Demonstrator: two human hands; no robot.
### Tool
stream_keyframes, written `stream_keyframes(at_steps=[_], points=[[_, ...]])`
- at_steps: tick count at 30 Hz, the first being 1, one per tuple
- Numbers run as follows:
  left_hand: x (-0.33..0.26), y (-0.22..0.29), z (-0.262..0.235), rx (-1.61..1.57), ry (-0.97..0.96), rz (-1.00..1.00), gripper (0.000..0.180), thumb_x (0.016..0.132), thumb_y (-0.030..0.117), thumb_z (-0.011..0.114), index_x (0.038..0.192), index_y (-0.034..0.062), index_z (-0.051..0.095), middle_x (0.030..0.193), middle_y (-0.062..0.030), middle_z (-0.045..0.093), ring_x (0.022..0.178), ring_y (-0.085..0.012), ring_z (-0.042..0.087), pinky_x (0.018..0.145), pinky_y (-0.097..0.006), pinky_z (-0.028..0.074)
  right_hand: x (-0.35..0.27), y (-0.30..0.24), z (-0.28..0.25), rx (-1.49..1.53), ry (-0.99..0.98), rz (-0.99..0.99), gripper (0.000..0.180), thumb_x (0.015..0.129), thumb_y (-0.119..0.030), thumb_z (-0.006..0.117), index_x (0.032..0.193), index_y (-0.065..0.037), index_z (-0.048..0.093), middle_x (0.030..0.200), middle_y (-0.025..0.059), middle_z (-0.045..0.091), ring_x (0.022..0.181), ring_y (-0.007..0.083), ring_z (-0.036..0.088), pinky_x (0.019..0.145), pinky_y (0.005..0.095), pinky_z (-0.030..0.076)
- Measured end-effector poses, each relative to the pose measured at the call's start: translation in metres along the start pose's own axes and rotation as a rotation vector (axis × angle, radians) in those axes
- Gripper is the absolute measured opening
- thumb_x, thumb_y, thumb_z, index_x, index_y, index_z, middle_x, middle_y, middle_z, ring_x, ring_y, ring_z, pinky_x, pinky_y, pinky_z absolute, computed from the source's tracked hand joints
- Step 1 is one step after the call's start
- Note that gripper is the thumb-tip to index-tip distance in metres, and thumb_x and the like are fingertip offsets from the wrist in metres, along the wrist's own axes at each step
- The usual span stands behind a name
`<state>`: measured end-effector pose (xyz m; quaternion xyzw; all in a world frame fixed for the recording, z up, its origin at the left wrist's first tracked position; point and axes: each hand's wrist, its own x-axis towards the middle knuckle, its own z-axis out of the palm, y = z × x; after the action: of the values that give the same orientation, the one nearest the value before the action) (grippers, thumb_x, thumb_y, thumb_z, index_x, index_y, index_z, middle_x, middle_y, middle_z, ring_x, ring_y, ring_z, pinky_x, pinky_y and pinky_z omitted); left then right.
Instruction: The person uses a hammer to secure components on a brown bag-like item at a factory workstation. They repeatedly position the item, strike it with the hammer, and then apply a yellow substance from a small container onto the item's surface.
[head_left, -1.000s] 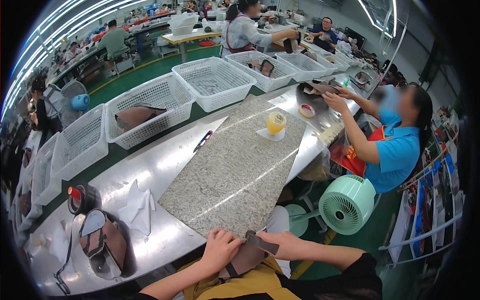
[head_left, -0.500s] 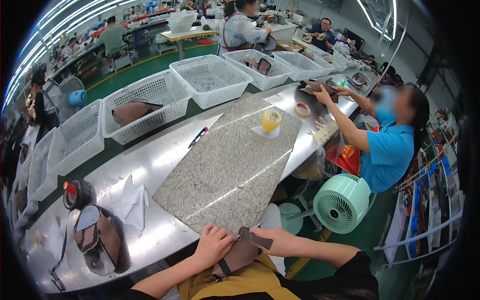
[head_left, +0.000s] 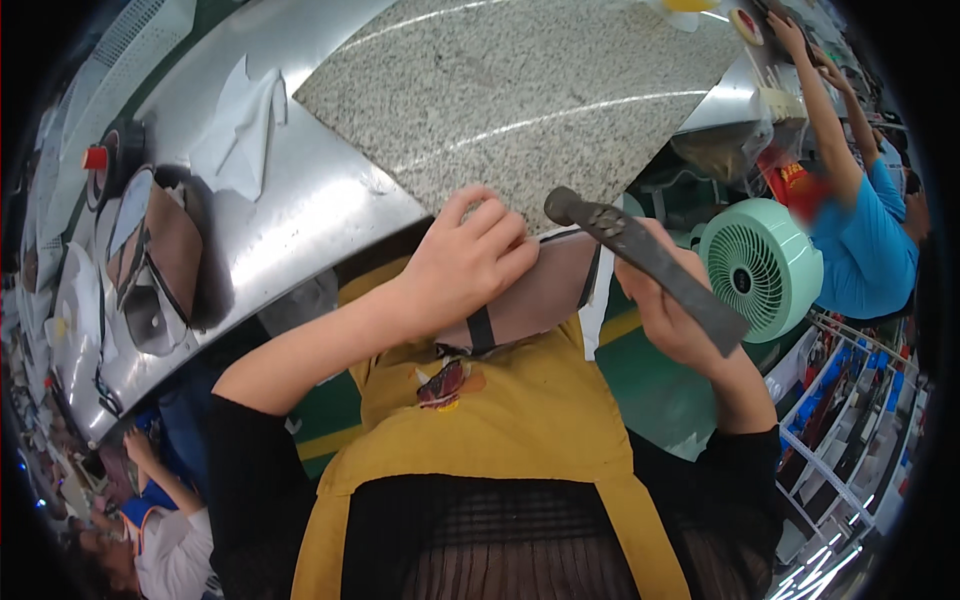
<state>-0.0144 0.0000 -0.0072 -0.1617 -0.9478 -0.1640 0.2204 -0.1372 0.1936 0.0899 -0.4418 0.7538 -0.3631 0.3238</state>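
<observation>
One piece (head_left: 540, 287): brown, shaped, on the lap over the yellow apron (head_left: 500, 440), just below the near edge of the stone slab (head_left: 530, 100).
Band (head_left: 481, 328): dark, already across the lower left of the piece.
Left hand (head_left: 468, 250): fingers bent and closed on the upper left of the piece, apparently holding it steady; the fingertips are partly hidden.
Right hand (head_left: 665, 295): fingers wrapped around the hammer; whether any also touch the piece, I cannot tell.
Hammer (head_left: 650, 262): dark, slanting, its round end toward the slab and its flared end over the right wrist; no contact with the piece is clear.
Progress: shaping and banding look done on the piece; hammer work seems to be in hand. How much is left along the upper edge cannot be judged, since the left hand covers part of it.
Table (head_left: 340, 200): metal, left of the slab, bearing a second brown item (head_left: 175, 250), also dark-banded and gaping at its lower end, with white sheets (head_left: 235, 135) near it.
Fan (head_left: 765, 268): pale green, to the right, apart from the right hand.
</observation>
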Motion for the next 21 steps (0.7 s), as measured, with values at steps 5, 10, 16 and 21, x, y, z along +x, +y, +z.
stream_keyframes(at_steps=[5, 10, 16, 21], points=[[-0.001, 0.003, 0.006, -0.016, 0.051, -0.014, 0.02, 0.071, 0.009, 0.061, 0.091, 0.0094, 0.063, 0.081, -0.0006, 0.051, 0.081, -0.0177, 0.052, 0.092, -0.042, 0.041, 0.005, 0.005, -0.002, -0.097, -0.09, 0.001, 0.029, 0.089, -0.004, 0.055, 0.117, -0.001, 0.05, 0.094, 0.0178, 0.06, 0.08, 0.0387, 0.061, 0.067, 0.0373, 0.05], [-0.002, 0.007, 0.005, -0.005, 0.053, -0.09, 0.018, 0.071, 0.008, 0.062, 0.089, 0.0103, 0.063, 0.079, 0.0003, 0.051, 0.082, -0.0166, 0.052, 0.093, -0.041, 0.04, 0.004, 0.008, 0.007, -0.207, -0.108, -0.034, 0.031, 0.084, -0.004, 0.056, 0.114, -0.001, 0.047, 0.093, 0.0182, 0.059, 0.08, 0.0383, 0.062, 0.065, 0.0407, 0.05], [-0.008, 0.0, -0.002, -0.159, -0.007, -0.172, 0.02, 0.071, 0.009, 0.061, 0.091, 0.0113, 0.063, 0.081, 0.0004, 0.052, 0.084, -0.0166, 0.052, 0.094, -0.042, 0.039, 0.006, 0.008, 0.009, -0.159, -0.109, 0.016, 0.028, 0.089, -0.002, 0.053, 0.117, 0.0, 0.051, 0.083, 0.0194, 0.059, 0.076, 0.0408, 0.058, 0.065, 0.0378, 0.047], [-0.011, 0.004, -0.004, -0.003, -0.014, -0.057, 0.021, 0.071, 0.01, 0.06, 0.092, 0.0101, 0.062, 0.085, -0.0002, 0.052, 0.083, -0.0168, 0.052, 0.094, -0.043, 0.04, 0.007, 0.002, 0.005, -0.169, -0.064, -0.083, 0.025, 0.092, -0.005, 0.051, 0.116, 0.0, 0.051, 0.079, 0.0175, 0.057, 0.069, 0.0359, 0.057, 0.063, 0.0353, 0.045]])
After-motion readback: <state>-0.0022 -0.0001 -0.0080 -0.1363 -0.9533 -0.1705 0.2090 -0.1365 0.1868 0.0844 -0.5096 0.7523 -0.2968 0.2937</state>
